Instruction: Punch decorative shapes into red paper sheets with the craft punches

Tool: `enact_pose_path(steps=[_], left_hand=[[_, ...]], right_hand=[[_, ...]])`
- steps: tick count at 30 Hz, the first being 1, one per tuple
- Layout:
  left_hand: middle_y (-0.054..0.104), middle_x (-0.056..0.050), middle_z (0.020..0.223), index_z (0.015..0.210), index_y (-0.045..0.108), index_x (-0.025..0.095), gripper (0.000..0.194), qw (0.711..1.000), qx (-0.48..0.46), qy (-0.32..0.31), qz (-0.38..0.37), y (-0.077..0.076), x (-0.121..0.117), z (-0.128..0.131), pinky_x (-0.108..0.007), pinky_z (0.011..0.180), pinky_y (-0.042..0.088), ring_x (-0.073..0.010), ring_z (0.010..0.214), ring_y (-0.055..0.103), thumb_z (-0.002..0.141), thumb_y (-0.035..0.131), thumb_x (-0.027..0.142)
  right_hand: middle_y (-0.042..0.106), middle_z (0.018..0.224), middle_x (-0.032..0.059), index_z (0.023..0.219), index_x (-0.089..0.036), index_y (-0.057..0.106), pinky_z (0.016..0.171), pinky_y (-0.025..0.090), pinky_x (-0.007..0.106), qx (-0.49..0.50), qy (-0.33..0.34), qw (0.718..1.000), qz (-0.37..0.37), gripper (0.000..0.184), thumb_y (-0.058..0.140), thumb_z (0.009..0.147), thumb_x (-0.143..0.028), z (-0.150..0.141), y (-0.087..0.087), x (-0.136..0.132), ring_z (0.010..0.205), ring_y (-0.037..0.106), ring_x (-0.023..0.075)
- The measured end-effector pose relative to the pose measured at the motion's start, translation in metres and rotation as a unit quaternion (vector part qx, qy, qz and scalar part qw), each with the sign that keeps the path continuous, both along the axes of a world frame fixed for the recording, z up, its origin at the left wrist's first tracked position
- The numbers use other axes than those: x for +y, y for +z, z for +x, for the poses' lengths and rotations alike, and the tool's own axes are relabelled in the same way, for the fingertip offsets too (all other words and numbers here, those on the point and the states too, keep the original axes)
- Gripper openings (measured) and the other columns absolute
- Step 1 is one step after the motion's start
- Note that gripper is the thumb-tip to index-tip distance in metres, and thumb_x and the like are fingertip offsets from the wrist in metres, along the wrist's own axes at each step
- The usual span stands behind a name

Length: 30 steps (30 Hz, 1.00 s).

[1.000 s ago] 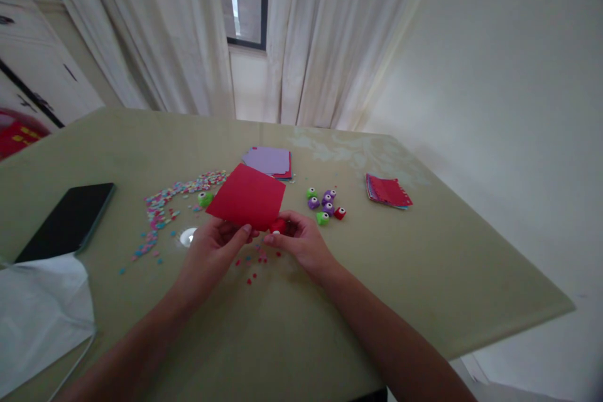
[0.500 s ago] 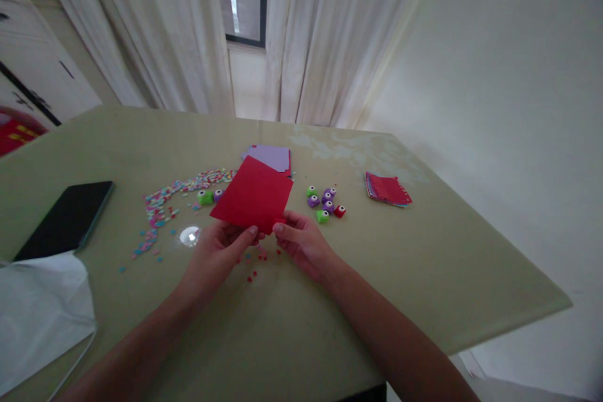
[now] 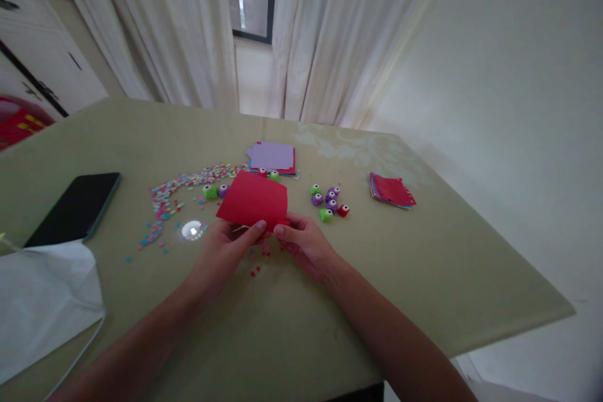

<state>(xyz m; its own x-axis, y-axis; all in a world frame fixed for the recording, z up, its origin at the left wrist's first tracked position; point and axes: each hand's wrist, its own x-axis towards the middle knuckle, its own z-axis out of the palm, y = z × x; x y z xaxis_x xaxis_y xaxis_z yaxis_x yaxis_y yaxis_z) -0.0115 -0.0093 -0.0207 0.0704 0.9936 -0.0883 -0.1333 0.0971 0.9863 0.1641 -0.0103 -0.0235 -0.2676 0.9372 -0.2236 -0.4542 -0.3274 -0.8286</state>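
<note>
My left hand [image 3: 223, 254] pinches the near edge of a square red paper sheet [image 3: 254, 198] between thumb and fingers, holding it above the table. At the sheet's near right corner, my right hand [image 3: 308, 244] is closed on a small red craft punch [image 3: 282, 223], mostly hidden by the fingers. The punch is against the paper edge. Below the hands lie a few red and pink confetti bits [image 3: 255, 271]. Just right of them stands a group of purple, green and red eye-topped punches [image 3: 331, 196]. More punches, one of them green [image 3: 210, 191], stand behind the sheet.
Confetti [image 3: 162, 201] curves across the table's left side, near a clear round lid-like disc [image 3: 192, 230]. A phone [image 3: 75, 207] and a white face mask [image 3: 47, 301] lie farther left. A stack of coloured paper [image 3: 272, 156] lies behind, and notched-edge sheets [image 3: 393, 190] lie right.
The red sheet has turned and tipped flatter, uncovering punches behind it. My right hand has turned the red punch, whose white eye no longer shows. The view has shifted slightly.
</note>
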Motion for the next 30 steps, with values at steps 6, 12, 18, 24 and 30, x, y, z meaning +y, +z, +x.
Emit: enact_pose_path(steps=[6, 12, 18, 24, 30], left_hand=[[0.085, -0.011, 0.092, 0.099, 0.082, 0.018, 0.048, 1.000, 0.005, 0.006, 0.004, 0.0031, 0.0001, 0.0026, -0.037, 0.071, 0.065, -0.0284, 0.076, 0.080, 0.069, 0.095, 0.052], [0.085, -0.010, 0.097, 0.102, 0.081, 0.018, 0.047, 1.000, -0.005, -0.003, 0.000, 0.0040, -0.0023, 0.0042, -0.033, 0.072, 0.065, -0.0251, 0.078, 0.079, 0.072, 0.093, 0.053], [0.084, -0.008, 0.088, 0.102, 0.081, 0.018, 0.046, 1.000, -0.004, -0.006, 0.002, 0.0014, -0.0009, 0.0039, -0.033, 0.070, 0.064, -0.0235, 0.074, 0.077, 0.073, 0.093, 0.052], [0.085, -0.009, 0.095, 0.104, 0.081, 0.018, 0.046, 1.000, -0.012, -0.015, 0.000, 0.0022, -0.0006, 0.0042, -0.033, 0.073, 0.064, -0.0237, 0.077, 0.078, 0.074, 0.092, 0.051], [0.085, -0.010, 0.090, 0.098, 0.082, 0.016, 0.045, 0.999, -0.022, -0.024, -0.006, 0.0025, -0.0022, 0.0046, -0.032, 0.070, 0.063, -0.0225, 0.072, 0.076, 0.074, 0.092, 0.052]], right_hand=[[0.080, 0.086, 0.0028, 0.093, -0.018, 0.084, 0.067, 0.054, 0.026, -0.025, -0.001, 1.000, 0.007, 0.047, 0.102, 0.061, -0.047, 0.0014, -0.0022, 0.0007, 0.068, 0.066, 0.0138], [0.081, 0.085, 0.0022, 0.094, -0.020, 0.085, 0.066, 0.053, 0.027, -0.035, -0.009, 0.999, 0.012, 0.046, 0.101, 0.060, -0.047, 0.0000, -0.0003, -0.0002, 0.069, 0.066, 0.0151], [0.079, 0.083, 0.0020, 0.091, -0.020, 0.084, 0.057, 0.044, 0.024, -0.071, -0.010, 0.997, 0.016, 0.045, 0.100, 0.061, -0.050, 0.0005, -0.0001, -0.0011, 0.060, 0.060, 0.0118], [0.079, 0.083, 0.0027, 0.092, -0.019, 0.082, 0.059, 0.045, 0.025, -0.067, -0.012, 0.997, 0.019, 0.046, 0.100, 0.060, -0.047, -0.0013, 0.0013, -0.0007, 0.064, 0.062, 0.0138], [0.073, 0.072, -0.0022, 0.090, -0.019, 0.081, 0.058, 0.044, 0.024, -0.063, -0.020, 0.997, 0.037, 0.043, 0.100, 0.061, -0.046, -0.0033, 0.0035, -0.0013, 0.057, 0.054, 0.0103]])
